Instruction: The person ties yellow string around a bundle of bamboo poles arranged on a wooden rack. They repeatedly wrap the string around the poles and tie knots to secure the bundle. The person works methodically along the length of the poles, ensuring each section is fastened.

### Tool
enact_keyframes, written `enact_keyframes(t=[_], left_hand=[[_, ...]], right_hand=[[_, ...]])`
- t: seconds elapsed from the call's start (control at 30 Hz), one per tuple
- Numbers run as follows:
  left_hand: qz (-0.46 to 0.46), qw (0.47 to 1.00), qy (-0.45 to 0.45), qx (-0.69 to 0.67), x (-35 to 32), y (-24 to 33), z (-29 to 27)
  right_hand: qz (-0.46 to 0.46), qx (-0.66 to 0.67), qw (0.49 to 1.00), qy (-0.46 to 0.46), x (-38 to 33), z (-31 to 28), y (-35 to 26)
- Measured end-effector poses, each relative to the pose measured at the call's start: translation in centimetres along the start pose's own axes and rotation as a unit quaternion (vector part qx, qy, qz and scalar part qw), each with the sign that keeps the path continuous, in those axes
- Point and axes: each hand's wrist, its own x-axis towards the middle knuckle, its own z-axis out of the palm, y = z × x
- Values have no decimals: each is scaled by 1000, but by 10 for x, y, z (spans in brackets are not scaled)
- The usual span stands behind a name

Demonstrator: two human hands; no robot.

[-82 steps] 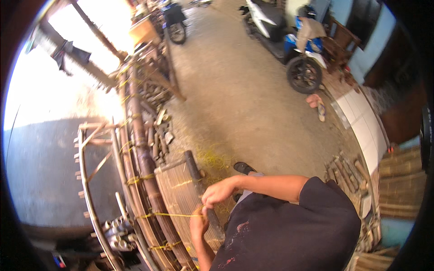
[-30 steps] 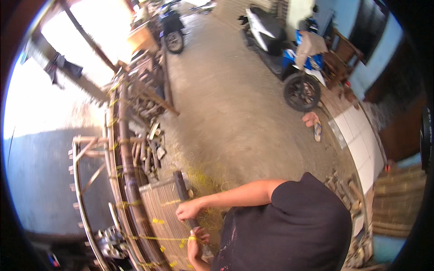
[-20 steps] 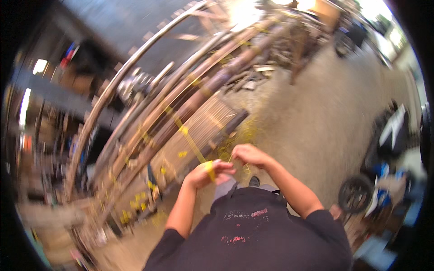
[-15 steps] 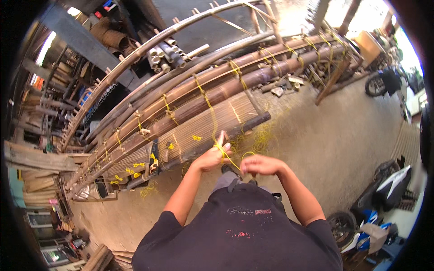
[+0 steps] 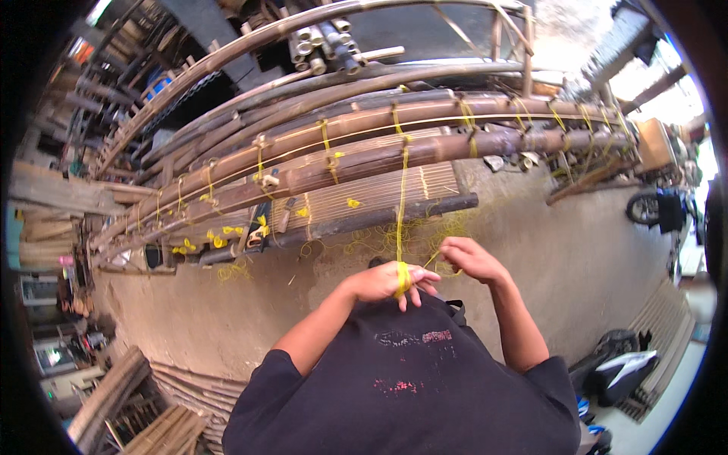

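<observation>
Yellow twine (image 5: 403, 199) runs taut from the bamboo pole (image 5: 364, 165) down to my left hand (image 5: 373, 282). Several turns of it circle the palm, holding the line there, while the fingers point down to the right, partly apart. To the right, my right hand (image 5: 478, 260) is closed with the fingers curled in, gripping a short stretch of the same twine that slants up from the left hand. Yellow lashings tie this pole to a second bamboo pole (image 5: 292, 139) behind it.
A slatted bamboo panel (image 5: 379, 189) lies beneath the poles, with a dark pole (image 5: 341, 227) along its near edge. Loose tangled twine (image 5: 436, 231) covers the floor nearby. A handsaw (image 5: 256, 236) rests at left. Motorcycles (image 5: 623, 377) stand at right; bamboo lengths (image 5: 199, 390) lie lower left.
My left hand has turned palm-down and come nearer my body, with the twine now straight and tight. My right hand has moved right and up. The view has swung.
</observation>
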Motion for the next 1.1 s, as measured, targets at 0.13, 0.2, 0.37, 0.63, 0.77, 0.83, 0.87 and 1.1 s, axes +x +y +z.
enact_keyframes(t=[0.13,0.2,0.37,0.63,0.77,0.83,0.87,1.1], left_hand=[[38,981,14,190,-33,21,-39],[134,979,85,126,-48,34,-48],[201,962,18,-186,-50,23,-34],[219,945,243,0,-33,-29,-39],[199,918,-106,-328,-50,-17,-50],[113,990,26,-82,-40,-32,-54],[78,978,163,100,-40,-28,-48],[226,933,-13,-279,-56,13,-52]], right_hand=[[11,-61,968,-243,3,16,-28],[-3,-95,963,-252,15,34,26],[80,31,995,-41,58,41,11],[-19,-106,928,-358,47,38,-83],[17,0,995,-99,74,8,-61],[-1,75,988,-137,74,-3,-84],[-14,27,984,-174,62,7,-114],[4,-74,961,-265,67,38,-79]])
